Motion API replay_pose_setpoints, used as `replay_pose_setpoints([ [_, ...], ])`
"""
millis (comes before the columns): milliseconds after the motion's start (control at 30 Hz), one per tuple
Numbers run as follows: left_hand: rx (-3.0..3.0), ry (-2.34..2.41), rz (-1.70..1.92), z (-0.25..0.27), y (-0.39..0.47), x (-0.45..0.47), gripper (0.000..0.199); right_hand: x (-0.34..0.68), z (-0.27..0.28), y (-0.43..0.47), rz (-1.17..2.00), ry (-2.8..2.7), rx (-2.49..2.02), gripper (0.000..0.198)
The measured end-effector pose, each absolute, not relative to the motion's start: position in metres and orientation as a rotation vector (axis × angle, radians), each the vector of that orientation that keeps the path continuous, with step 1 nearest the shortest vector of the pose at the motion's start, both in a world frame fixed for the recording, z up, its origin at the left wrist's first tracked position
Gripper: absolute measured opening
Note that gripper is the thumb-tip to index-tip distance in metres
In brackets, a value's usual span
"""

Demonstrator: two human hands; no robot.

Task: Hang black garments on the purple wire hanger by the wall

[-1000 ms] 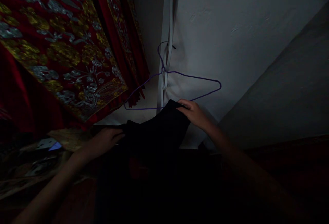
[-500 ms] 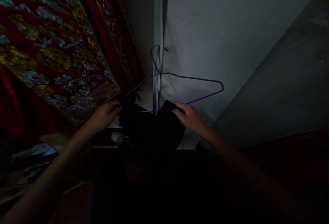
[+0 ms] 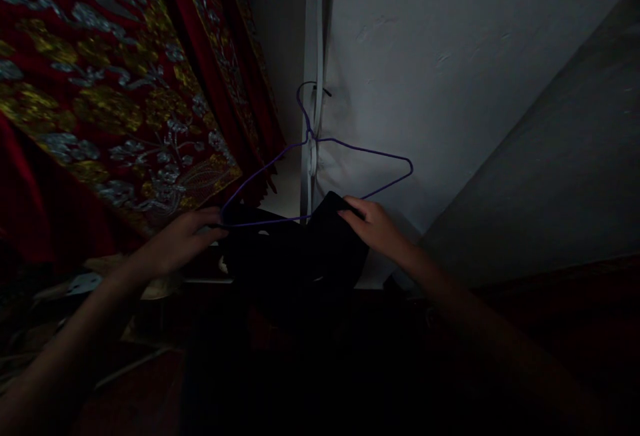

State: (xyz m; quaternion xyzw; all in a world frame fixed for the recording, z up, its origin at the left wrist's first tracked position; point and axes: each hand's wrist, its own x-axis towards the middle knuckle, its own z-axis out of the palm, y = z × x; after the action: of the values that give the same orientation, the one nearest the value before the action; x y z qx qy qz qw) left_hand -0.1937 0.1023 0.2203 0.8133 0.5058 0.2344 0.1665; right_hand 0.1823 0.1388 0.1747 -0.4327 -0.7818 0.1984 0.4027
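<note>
A purple wire hanger (image 3: 370, 151) hangs by its hook from a dark peg on a pale upright strip. A black garment (image 3: 295, 263), its exact kind lost in the dark, drapes at the hanger's lower bar. My left hand (image 3: 193, 236) pinches the garment's left edge, close to the hanger's left corner. On the other side my right hand (image 3: 373, 223) grips a folded-over part of the garment, thumb and fingers closed, just below the lower bar. The garment's lower part merges with the dark floor area.
A red cloth (image 3: 115, 96) with gold and silver sequin flowers hangs at the left. The pale wall (image 3: 450, 76) stands behind the hanger. Cluttered items, hard to make out, lie at the lower left. The light is very dim.
My left hand has moved left and slightly down, spreading the garment wider. The hanger has swung left, and its left corner now shows by my left hand. My right hand keeps its hold.
</note>
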Motion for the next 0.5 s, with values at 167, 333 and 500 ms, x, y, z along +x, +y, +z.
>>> replay_pose_setpoints([
  [167,2.234,1.445,0.816,0.238,0.080,-0.210,0.028,0.182,0.173,0.141,0.558,-1.962,-1.082,0.026],
  [333,2.183,1.439,1.137,0.256,0.086,-0.184,0.030,0.172,0.175,0.138,0.640,-1.969,-1.043,0.025],
  [500,2.303,1.421,1.239,0.260,0.124,-0.139,0.020,0.165,0.172,0.127,0.698,-1.951,-0.987,0.021],
])
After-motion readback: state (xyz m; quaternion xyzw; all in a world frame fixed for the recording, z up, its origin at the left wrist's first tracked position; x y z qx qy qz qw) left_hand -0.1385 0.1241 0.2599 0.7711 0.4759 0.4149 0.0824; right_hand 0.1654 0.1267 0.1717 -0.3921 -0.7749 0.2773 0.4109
